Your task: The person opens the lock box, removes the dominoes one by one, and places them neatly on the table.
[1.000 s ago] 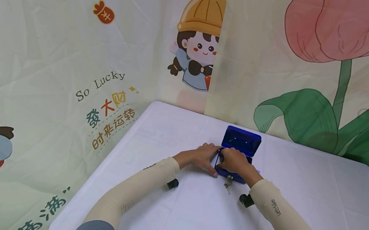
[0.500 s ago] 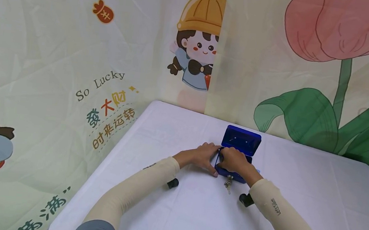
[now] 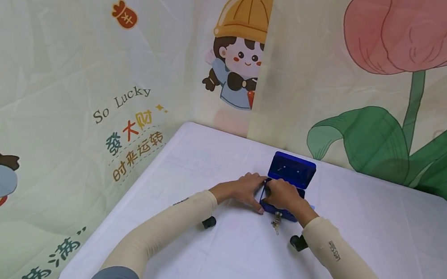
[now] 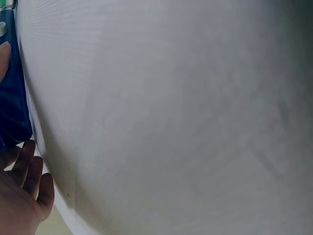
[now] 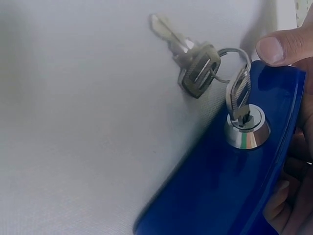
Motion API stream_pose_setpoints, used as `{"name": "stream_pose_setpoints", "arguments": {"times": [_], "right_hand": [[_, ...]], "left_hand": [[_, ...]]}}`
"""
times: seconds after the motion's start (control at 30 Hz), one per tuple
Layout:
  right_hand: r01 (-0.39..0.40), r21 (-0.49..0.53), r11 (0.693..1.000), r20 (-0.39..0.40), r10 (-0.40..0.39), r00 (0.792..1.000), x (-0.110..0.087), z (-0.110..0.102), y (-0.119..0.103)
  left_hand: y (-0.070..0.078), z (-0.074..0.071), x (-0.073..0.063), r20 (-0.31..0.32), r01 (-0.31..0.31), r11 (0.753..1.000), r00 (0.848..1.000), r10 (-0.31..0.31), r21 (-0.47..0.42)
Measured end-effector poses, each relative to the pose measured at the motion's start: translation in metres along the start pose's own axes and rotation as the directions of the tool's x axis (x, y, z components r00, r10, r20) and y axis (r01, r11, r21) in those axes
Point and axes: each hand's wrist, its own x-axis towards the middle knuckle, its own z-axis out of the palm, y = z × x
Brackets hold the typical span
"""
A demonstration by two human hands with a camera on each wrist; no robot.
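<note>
A blue metal cash box [image 5: 205, 191] stands on the white table, its lid [image 3: 292, 169] raised at the back. My left hand [image 3: 247, 191] holds the box at its left end, thumb at the front corner and fingers spread towards the back. My right hand [image 3: 283, 193] reaches into the box from above with bent fingers, near the left end; what lies under these fingers is hidden. In the right wrist view one key [image 5: 239, 95] sits in the round silver lock [image 5: 248, 128] on the front. A second key [image 5: 195, 66] hangs from the same ring.
A light blue edge [image 3: 312, 207] shows just past the box's right side, beside the right wrist. Printed cloth walls [image 3: 225, 117] rise behind and to the left of the table [image 3: 381, 226].
</note>
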Motion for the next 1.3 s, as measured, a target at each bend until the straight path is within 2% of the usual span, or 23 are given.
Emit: {"name": "stream_pose_setpoints", "arguments": {"times": [0.2,0.5,1.1,1.3], "right_hand": [[-0.001,0.008,1.000,0.011,0.000,1.000,-0.001,-0.001,0.000],[0.039,-0.003,0.999,-0.010,-0.039,0.999,-0.004,-0.003,0.003],[0.032,-0.037,0.999,-0.019,-0.033,0.999,-0.013,-0.010,0.010],[0.032,-0.047,0.998,-0.038,-0.034,0.999,-0.019,-0.014,0.016]], "left_hand": [[0.000,0.000,-0.001,0.003,0.003,1.000,1.000,-0.003,-0.002],[0.000,-0.002,-0.002,0.011,-0.005,1.000,1.000,0.005,0.019],[-0.001,0.000,0.000,0.014,0.012,1.000,1.000,-0.012,-0.028],[-0.001,0.000,0.001,0.008,0.016,1.000,1.000,-0.016,-0.006]]}}
